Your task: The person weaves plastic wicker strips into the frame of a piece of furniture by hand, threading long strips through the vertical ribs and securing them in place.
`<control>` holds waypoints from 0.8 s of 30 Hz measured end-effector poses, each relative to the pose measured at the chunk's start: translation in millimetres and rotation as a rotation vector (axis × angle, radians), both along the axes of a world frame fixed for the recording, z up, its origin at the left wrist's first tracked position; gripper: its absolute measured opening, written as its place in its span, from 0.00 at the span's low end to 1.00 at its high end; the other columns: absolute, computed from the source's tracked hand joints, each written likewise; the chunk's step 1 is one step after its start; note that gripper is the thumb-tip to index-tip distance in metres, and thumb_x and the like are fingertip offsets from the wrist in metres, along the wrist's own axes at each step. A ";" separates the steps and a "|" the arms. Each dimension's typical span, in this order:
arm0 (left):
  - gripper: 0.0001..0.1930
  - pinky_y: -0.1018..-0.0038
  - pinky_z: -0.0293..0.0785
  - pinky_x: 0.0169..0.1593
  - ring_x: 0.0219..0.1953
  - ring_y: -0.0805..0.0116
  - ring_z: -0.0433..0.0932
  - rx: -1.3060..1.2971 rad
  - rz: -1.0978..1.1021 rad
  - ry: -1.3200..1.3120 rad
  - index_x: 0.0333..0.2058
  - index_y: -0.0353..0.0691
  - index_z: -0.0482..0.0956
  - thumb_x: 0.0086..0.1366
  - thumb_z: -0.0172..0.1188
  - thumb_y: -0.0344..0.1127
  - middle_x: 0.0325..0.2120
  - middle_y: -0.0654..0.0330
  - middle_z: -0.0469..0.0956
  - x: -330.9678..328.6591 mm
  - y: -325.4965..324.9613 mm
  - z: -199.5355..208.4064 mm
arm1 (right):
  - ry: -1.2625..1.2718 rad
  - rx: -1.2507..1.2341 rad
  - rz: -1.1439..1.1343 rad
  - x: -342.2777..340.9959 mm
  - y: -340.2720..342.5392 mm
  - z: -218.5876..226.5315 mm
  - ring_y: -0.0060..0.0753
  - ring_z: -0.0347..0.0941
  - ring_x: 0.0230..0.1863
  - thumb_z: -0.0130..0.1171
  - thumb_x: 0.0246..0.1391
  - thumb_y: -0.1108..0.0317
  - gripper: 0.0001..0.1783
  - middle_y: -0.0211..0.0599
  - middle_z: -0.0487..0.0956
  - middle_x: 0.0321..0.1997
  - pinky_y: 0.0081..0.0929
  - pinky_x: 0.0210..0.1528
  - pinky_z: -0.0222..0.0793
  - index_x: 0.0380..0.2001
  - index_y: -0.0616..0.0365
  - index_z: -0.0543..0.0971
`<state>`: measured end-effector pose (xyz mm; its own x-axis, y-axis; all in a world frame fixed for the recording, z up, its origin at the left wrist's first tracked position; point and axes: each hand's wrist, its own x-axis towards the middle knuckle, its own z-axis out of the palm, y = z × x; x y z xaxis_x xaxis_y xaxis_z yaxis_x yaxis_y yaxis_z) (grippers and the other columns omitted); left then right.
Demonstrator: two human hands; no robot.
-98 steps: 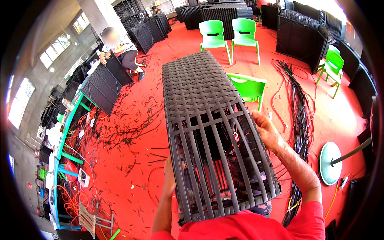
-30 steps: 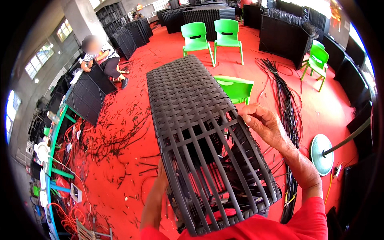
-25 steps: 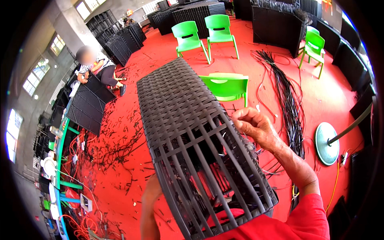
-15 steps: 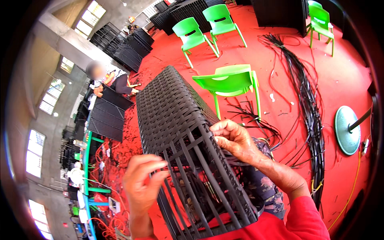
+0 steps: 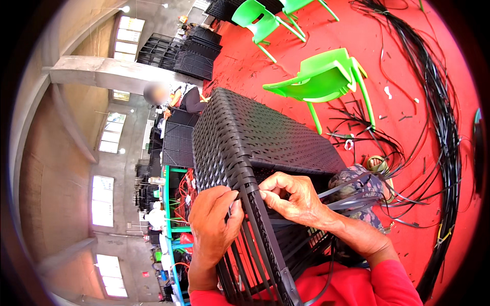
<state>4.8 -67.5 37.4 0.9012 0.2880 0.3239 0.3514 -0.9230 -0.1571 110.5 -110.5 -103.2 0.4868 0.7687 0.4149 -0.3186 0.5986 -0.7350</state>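
A black woven furniture piece (image 5: 286, 137) of flat plastic strips stands tilted in front of me, close-woven at the far end. Its near half shows bare lengthwise strips and frame bars. At the edge rail, where the weave ends, my left hand (image 5: 214, 224) has thumb and fingers pinched together on a black strip (image 5: 249, 189). From the other side of the rail, my right hand (image 5: 293, 199) pinches the same area with thumb and forefinger. The fingertips hide most of the strip there. Loose strips (image 5: 347, 201) trail to the right from under my right hand.
A green plastic chair (image 5: 326, 76) stands just beyond the piece, with another green chair (image 5: 255, 20) farther back. A long bundle of black strips (image 5: 441, 127) lies on the red floor (image 5: 398, 66). At far left a person (image 5: 186, 99) sits beside stacked black panels (image 5: 178, 137).
My left hand has moved right to the rail and closed on the strip. My right hand stays pinched at the edge. The piece is turned, showing more of its right side; the view has shifted.
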 end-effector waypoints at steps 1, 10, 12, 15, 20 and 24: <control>0.11 0.70 0.70 0.33 0.29 0.58 0.73 0.022 0.007 -0.008 0.29 0.33 0.74 0.43 0.59 0.21 0.27 0.54 0.73 0.4 0.4 -1.1 | 0.003 -0.002 0.010 2.6 -0.4 1.5 0.13 0.65 0.17 0.55 0.48 0.74 0.03 0.27 0.72 0.16 0.16 0.18 0.62 0.28 0.61 0.73; 0.15 0.70 0.70 0.36 0.32 0.59 0.74 0.077 0.066 -0.071 0.34 0.35 0.74 0.43 0.58 0.21 0.31 0.55 0.74 -0.8 -0.8 -12.0 | 0.026 0.035 -0.024 2.0 3.8 1.4 0.15 0.66 0.15 0.56 0.45 0.75 0.03 0.31 0.72 0.16 0.17 0.16 0.60 0.26 0.61 0.73; 0.16 0.69 0.69 0.39 0.34 0.59 0.74 0.115 0.036 -0.033 0.35 0.34 0.74 0.43 0.57 0.19 0.32 0.54 0.75 3.1 1.8 -13.2 | -0.006 0.044 -0.088 2.4 5.2 0.6 0.17 0.67 0.15 0.56 0.45 0.75 0.03 0.32 0.72 0.16 0.18 0.15 0.60 0.25 0.61 0.73; 0.13 0.70 0.69 0.41 0.34 0.59 0.75 0.122 -0.011 -0.026 0.33 0.32 0.75 0.45 0.53 0.17 0.31 0.53 0.76 4.9 2.3 -15.3 | -0.068 0.089 -0.175 1.3 6.5 -1.2 0.21 0.69 0.15 0.56 0.45 0.76 0.03 0.35 0.73 0.18 0.20 0.14 0.61 0.26 0.61 0.73; 0.13 0.71 0.70 0.39 0.33 0.59 0.76 0.141 -0.028 -0.058 0.33 0.32 0.76 0.46 0.53 0.17 0.30 0.52 0.77 2.6 4.0 -17.9 | -0.094 0.133 -0.160 3.4 5.4 -5.1 0.31 0.73 0.20 0.57 0.45 0.75 0.06 0.38 0.73 0.21 0.23 0.19 0.66 0.29 0.62 0.73; 0.13 0.71 0.70 0.39 0.33 0.59 0.76 0.074 0.018 -0.079 0.34 0.32 0.76 0.46 0.54 0.17 0.31 0.53 0.77 3.7 4.1 -17.9 | -0.130 0.129 -0.262 6.4 7.6 -3.0 0.39 0.73 0.25 0.58 0.44 0.75 0.09 0.40 0.74 0.24 0.26 0.25 0.69 0.31 0.62 0.73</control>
<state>8.5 -63.4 19.6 0.8670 0.2768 0.4144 0.3821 -0.9031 -0.1961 117.0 -102.9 -106.2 0.5975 0.5611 0.5728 -0.0497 0.7389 -0.6720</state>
